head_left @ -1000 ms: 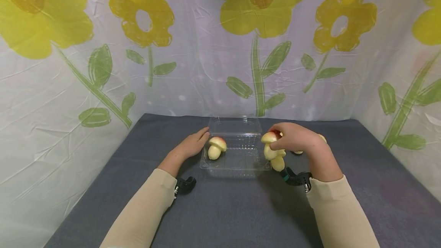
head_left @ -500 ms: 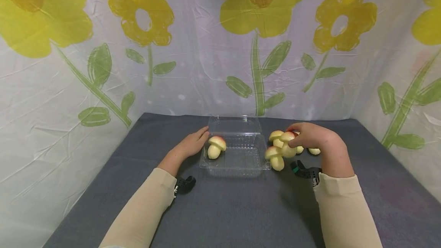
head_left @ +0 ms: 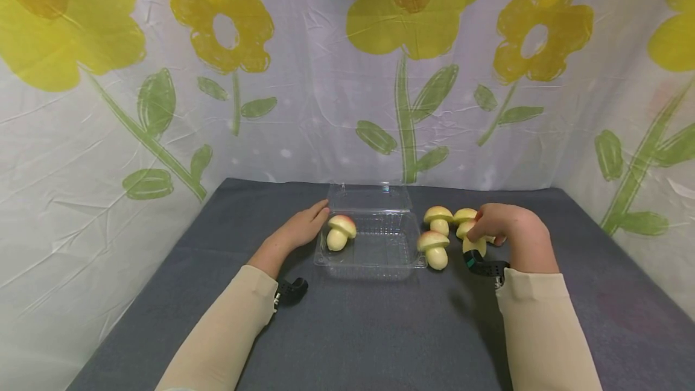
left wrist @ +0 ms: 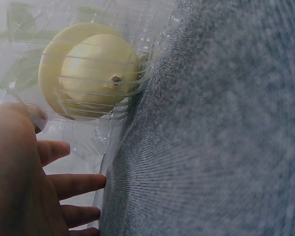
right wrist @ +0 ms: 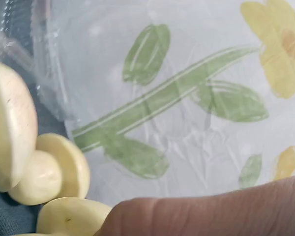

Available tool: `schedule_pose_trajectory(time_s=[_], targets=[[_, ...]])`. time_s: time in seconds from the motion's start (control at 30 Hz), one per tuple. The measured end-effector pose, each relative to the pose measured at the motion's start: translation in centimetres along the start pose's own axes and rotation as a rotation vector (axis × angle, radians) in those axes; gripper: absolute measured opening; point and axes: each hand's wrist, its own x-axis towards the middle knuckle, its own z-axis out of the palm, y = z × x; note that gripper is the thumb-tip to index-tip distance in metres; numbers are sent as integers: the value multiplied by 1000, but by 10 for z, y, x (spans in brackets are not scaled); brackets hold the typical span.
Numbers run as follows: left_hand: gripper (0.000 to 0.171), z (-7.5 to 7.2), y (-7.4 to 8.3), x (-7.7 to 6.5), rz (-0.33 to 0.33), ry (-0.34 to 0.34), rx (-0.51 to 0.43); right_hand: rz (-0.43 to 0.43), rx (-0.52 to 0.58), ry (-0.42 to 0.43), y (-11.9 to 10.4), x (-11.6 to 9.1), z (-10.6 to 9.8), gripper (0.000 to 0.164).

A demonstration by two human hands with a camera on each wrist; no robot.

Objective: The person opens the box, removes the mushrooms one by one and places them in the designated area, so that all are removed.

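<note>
A clear plastic clamshell box [head_left: 380,261] lies opened in the middle of the table, its lid [head_left: 369,197] tipped back. Inside, at its left, is one mushroom [head_left: 336,240] with a cream stem and a reddish-yellow cap. My left hand [head_left: 304,228] rests against the box's left side, fingers extended; the left wrist view shows the thumb [left wrist: 37,118] at the rim. To the right of the box, my right hand [head_left: 507,225] grips another mushroom [head_left: 473,245] between thumb and fingers. The right wrist view shows its thumb [right wrist: 187,214] over a pale mushroom [right wrist: 71,216].
Two mushrooms stand beside the box's right side, a front one [head_left: 433,249] and a rear one [head_left: 438,217]. Another mushroom cap [head_left: 464,216] shows behind the held one; more is partly hidden by the right hand. A flowered curtain [head_left: 304,137] rises behind the dark table [head_left: 347,330].
My right hand has carried its mushroom from beside the box's right edge rightward and down, uncovering the two mushrooms there. My left hand and the box have stayed in place.
</note>
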Motion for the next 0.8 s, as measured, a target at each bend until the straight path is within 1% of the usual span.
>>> schedule_pose_trajectory(time_s=[0.07,0.13,0.23,0.33,0.47,0.63,0.8], targets=[[63,0,0,0,0,1,-2,10,-25,-7,2,3,2,27],[63,0,1,-1,-1,0,-4,7,-54,-19,3,7,4,17],[63,-1,1,-1,0,0,-3,20,-75,-27,4,12,8,25],[63,-1,1,-2,2,-2,-2,75,-66,-27,4,15,12,28],[63,-1,1,-2,0,-9,-3,115,-56,-22,5,20,17,28],[64,-1,1,-2,-1,-12,-7,121,-60,-21,5,23,20,33],[63,-1,1,-1,6,-7,-6,107,-83,-22,5,22,18,31]])
